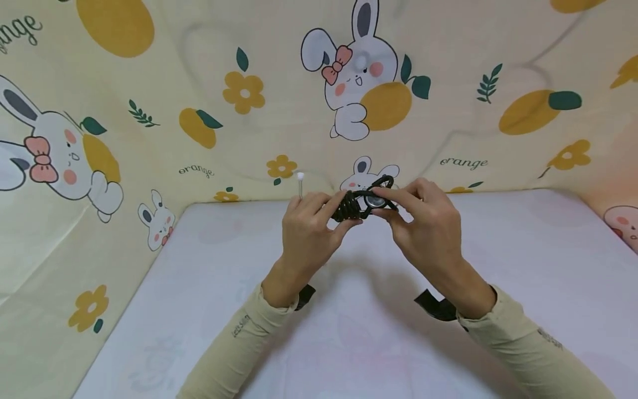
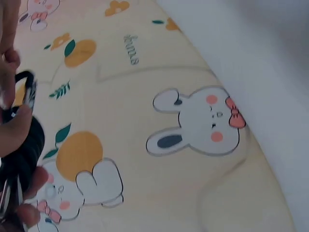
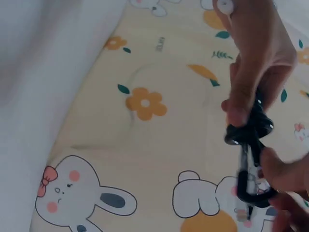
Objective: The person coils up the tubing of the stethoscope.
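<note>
A black coiled cord (image 1: 347, 207) is held up between both hands, above the white table. My left hand (image 1: 310, 224) pinches the wound part between thumb and fingers. On the other side, my right hand (image 1: 430, 221) pinches the loose loops around a round silvery piece (image 1: 375, 201). In the left wrist view the dark windings (image 2: 30, 145) show at the left edge, partly covered by fingers. The right wrist view has a black loop (image 3: 260, 197) hanging below the coil. A thin stem with a white tip (image 1: 301, 176) sticks up behind my left hand.
The white table (image 1: 209, 310) spreads under both forearms. A cream cloth (image 1: 269, 133) printed with rabbits and oranges rises behind and at the sides. A black strap end (image 1: 435, 306) hangs by the right wrist, another black piece (image 1: 305, 297) by the left.
</note>
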A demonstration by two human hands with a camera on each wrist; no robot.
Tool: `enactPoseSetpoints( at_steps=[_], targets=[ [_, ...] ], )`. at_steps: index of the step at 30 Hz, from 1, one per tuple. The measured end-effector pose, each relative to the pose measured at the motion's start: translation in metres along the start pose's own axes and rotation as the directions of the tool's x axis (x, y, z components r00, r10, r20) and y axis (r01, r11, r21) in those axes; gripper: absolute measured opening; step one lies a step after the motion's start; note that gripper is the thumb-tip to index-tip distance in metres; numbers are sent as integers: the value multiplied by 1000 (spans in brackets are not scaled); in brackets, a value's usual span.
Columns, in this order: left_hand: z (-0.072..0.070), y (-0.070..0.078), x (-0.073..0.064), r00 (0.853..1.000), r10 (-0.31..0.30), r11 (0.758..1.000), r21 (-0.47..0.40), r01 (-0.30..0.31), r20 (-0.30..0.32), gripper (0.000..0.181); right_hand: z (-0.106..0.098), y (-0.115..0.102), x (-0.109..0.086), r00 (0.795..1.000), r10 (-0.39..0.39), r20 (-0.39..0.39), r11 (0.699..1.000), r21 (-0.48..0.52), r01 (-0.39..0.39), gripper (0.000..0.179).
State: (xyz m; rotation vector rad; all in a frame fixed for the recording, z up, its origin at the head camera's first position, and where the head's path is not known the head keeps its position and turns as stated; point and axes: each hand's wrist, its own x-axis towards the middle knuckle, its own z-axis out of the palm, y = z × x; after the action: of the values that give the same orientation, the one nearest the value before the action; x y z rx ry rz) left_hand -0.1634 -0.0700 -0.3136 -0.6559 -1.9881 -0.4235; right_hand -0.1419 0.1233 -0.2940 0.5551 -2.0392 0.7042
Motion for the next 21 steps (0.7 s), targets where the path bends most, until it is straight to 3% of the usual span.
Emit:
enactPoseSetpoints(
  at_steps=[5, 12, 15, 18, 21],
  targets=[
    [-6, -7, 3, 995, -32, 993, -112, 43, 95, 46, 0, 6, 2, 998, 21, 64, 999, 44, -24, 38],
    [-9, -17, 7, 982, -54, 960, -262, 100, 180, 43, -5, 16, 9, 981, 5, 195, 997, 69, -19, 45],
    [-10, -20, 8, 977, -41, 951, -292, 102, 207, 42, -10, 20, 13, 952, 6, 306, 996, 86, -34, 59],
    [-10, -24, 7, 973, -6, 949, -305, 78, 230, 42, -16, 24, 16, 903, 5, 429, 993, 103, -54, 73],
    [-7, -25, 6, 969, 18, 949, -308, 61, 245, 42, -19, 29, 16, 853, 1, 522, 990, 117, -73, 75]
  ],
)
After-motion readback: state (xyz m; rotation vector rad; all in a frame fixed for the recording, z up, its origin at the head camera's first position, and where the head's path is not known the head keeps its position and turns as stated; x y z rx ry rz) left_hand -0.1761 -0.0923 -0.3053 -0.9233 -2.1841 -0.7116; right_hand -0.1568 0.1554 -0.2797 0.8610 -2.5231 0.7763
